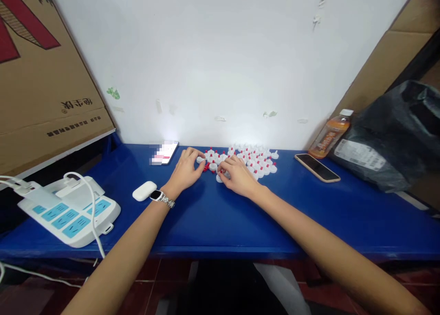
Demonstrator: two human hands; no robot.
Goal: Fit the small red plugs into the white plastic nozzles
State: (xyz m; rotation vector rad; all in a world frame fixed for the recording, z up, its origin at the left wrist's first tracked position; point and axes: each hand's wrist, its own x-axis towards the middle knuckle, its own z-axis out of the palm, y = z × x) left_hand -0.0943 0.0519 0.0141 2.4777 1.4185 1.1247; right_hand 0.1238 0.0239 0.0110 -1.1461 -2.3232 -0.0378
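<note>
My left hand [187, 169] is over the blue table, its thumb and index finger closed around a small white cap [200, 160]. To its right, my right hand [237, 175] pinches a small red tip [221, 171] above a white cap [219, 179]; the fingers partly cover both. Between the hands lie several white nozzle caps with red tips [213, 159] and a little pile of loose red tips [206, 167]. More red-tipped white caps [259, 163] spread behind and right of my right hand. At their far edge stands a white nozzle cap without red [274, 154].
On the left are a power strip [103, 214] with white cables, a white earbud case [145, 191] and a lit phone [168, 152]. Rightward lie a dark phone [318, 167], an orange drink bottle [330, 134] and a black plastic bag [385, 140]. A white wall [220, 67] bounds the blue table [213, 223].
</note>
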